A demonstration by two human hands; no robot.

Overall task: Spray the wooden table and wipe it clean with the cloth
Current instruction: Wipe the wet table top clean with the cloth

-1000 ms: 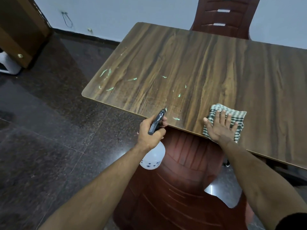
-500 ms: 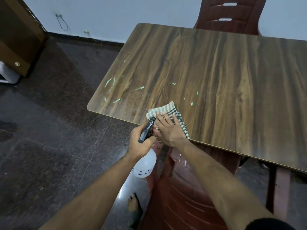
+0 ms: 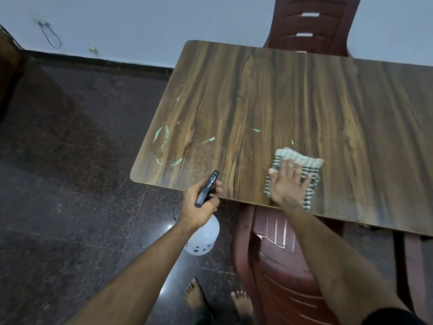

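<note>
The wooden counter (image 3: pixel 293 109) fills the upper right of the frame, pale green smears (image 3: pixel 164 137) scattered over its lower-left part. A dark red chair (image 3: pixel 288 266) stands under its near edge at lower centre. Right of centre, the right hand (image 3: pixel 287 184) lies flat — fingers spread — on the striped cloth (image 3: pixel 302 165). At centre, just off the counter's edge, the left hand (image 3: pixel 199 207) has its grip clamped around the spray bottle (image 3: pixel 203 240).
</note>
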